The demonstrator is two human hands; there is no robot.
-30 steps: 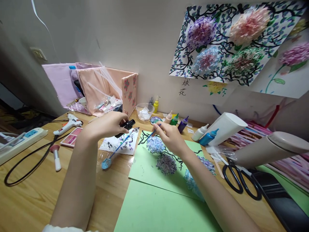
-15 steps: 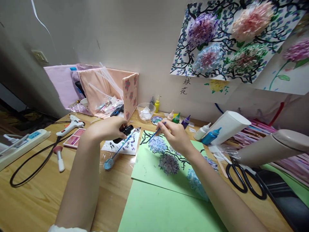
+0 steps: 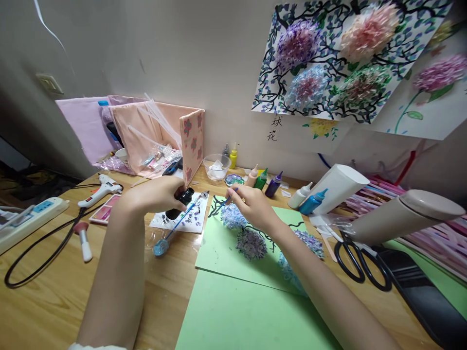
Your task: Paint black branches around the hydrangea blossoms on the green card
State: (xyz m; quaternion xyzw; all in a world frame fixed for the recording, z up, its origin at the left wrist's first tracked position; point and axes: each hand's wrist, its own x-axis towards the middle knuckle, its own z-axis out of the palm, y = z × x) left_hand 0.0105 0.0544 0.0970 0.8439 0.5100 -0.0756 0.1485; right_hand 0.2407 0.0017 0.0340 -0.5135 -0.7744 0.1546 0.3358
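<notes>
My left hand [image 3: 160, 195] is closed around a small black bottle [image 3: 185, 196], tilted above a paint-stained white paper [image 3: 195, 221]. Across that paper lies a blue-handled paintbrush [image 3: 178, 223], one end by a blue-smeared lump [image 3: 160, 247]. My right hand [image 3: 251, 204] pinches another blue paintbrush [image 3: 226, 201], its lower end near black painted branches [image 3: 216, 205] at the far left corner of a green sheet [image 3: 219, 253]. Blue [image 3: 233, 215] and greyish-purple [image 3: 251, 244] fluffy flowers sit on this sheet. My right forearm partly covers a light-blue flower [image 3: 290, 270].
Behind the sheet stand paint bottles [image 3: 273, 184], a clear bowl [image 3: 217, 167] and a paint palette [image 3: 234, 180]. Scissors [image 3: 361, 262], a phone [image 3: 412, 287] and a tumbler [image 3: 404, 216] are at right. A glue gun [image 3: 102, 191], makeup brush [image 3: 84, 243] and power strip [image 3: 32, 221] lie left.
My right hand and its paintbrush have moved slightly left over the green sheet. The left hand keeps hold of the black bottle. The whole view has shifted a little.
</notes>
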